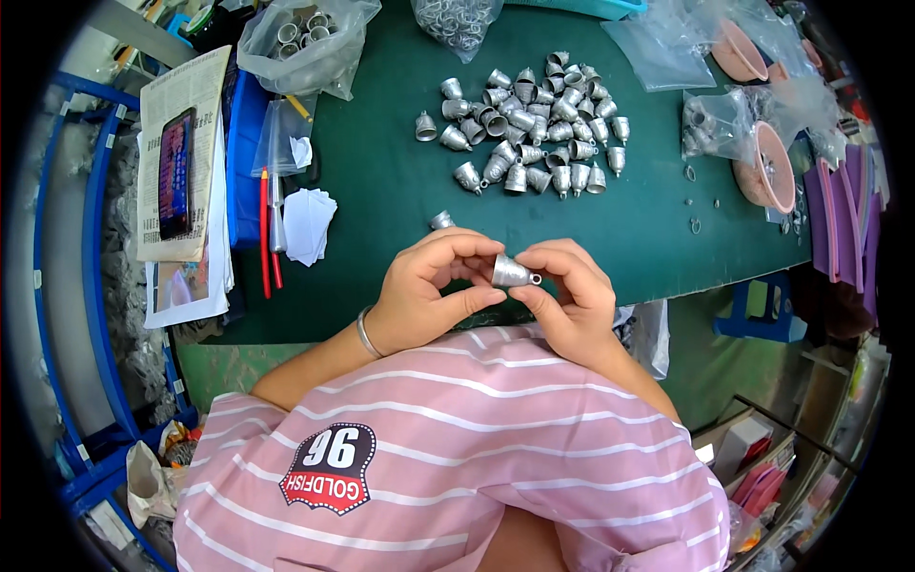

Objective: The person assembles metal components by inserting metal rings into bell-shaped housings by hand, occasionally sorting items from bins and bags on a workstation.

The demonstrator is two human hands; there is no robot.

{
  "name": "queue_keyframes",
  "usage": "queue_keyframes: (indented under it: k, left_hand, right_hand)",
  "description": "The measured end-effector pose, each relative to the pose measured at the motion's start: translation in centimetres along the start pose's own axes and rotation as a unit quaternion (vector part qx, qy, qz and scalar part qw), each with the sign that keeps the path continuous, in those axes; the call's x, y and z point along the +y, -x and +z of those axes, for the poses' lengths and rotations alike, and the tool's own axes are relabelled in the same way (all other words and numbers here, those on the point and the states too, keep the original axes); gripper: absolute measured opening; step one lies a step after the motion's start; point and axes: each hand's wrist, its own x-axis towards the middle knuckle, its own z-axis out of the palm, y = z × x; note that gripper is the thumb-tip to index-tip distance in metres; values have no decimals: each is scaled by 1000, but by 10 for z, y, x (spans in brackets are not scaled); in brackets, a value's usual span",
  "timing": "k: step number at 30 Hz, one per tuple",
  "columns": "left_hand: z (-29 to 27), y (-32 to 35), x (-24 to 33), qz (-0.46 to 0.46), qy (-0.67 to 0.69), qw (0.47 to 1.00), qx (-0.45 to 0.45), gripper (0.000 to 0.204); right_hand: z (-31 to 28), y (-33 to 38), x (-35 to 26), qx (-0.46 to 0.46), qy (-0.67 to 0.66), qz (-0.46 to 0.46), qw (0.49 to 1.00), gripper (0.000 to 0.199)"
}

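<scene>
Holding a small silver bell [512,273] between them, both hands work close to the chest, just over the near edge of the green desk [381,191]. The left hand [429,286] pinches the bell's open mouth, fingers [474,250] curled narrow around it, while the right hand [572,291] grips the loop end, thumb and forefinger closed tight on it. It looks like the fitting step on the bell's top loop, and a fine, steady twist or press at that tiny loop is what the job calls for here. Farther up the desk sits a pile of bells [534,119], well apart from the hands, with one stray bell [441,220] just beyond the left knuckles. Open green surface lies between hands and pile, so there is room to move; bags of parts [305,38] and white paper slips [307,224] crowd the left side.
</scene>
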Motion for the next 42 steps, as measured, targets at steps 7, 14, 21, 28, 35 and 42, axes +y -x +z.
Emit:
queue_keyframes:
  k: [7, 14, 21, 28, 35, 42]
  left_hand:
    - [3, -1, 1, -35, 77, 996, 13, 35]
    - [-4, 0, -8, -11, 19, 1000, 17, 29]
    - [-15, -3, -5, -33, -80, 991, 102, 29]
    - [-24, 0, -5, -33, -49, 988, 146, 21]
    - [-46, -10, -5, 44, -284, 942, 174, 21]
    - [-88, -131, -56, 103, -423, 886, 157, 42]
  right_hand:
    - [0, -1, 0, 18, -56, 46, 997, 23]
    - [7, -2, 5, -2, -96, 118, 988, 20]
    - [-9, -43, 20, -62, -208, 344, 914, 22]
    - [-70, -191, 43, 104, -269, 197, 937, 23]
    - [-57, -190, 70, -31, 216, 76, 973, 27]
    - [4, -126, 70, -116, 510, -105, 846, 57]
